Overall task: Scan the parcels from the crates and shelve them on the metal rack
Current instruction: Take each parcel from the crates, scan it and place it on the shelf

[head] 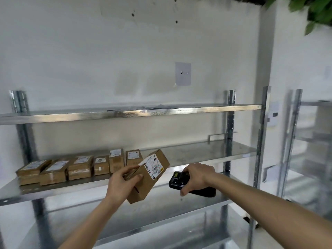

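Two hands meet at lower centre of the frame. The left hand [120, 182] is clasped round a tilted cardboard parcel [148, 177], its label [153, 165] too blurred to read. The right hand [197, 177] is wrapped over a black scanner [181, 182], hiding most of it. At left, shelved parcels [71, 168] line the metal rack [206, 151]. A wall sign [183, 73] reads "2 - 3".

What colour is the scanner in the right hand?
Black scanner, seen in the head view, held by the right hand.
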